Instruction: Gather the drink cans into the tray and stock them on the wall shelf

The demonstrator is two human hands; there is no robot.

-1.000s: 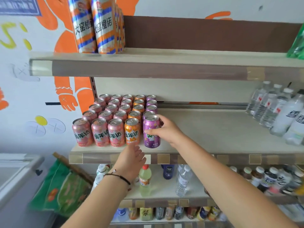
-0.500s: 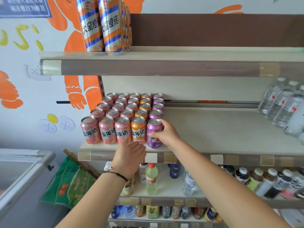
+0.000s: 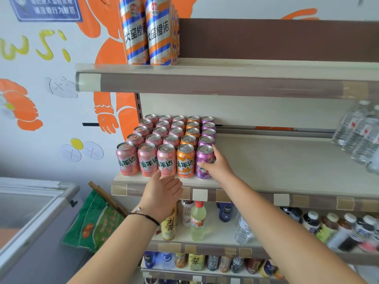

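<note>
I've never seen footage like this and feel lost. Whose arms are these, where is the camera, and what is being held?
No machine here: a person wears a camera on the head, looking down at their own arms. The right hand grips a purple can, the front one of its row on the middle shelf, beside orange cans and pink cans. The left hand is open at the shelf edge, holding nothing. Tall cans stand on the shelf above; bottles fill the shelves below.

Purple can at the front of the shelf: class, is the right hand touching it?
Touching. The head view shows the right hand wrapped round the front purple can, thumb across its label.
</note>
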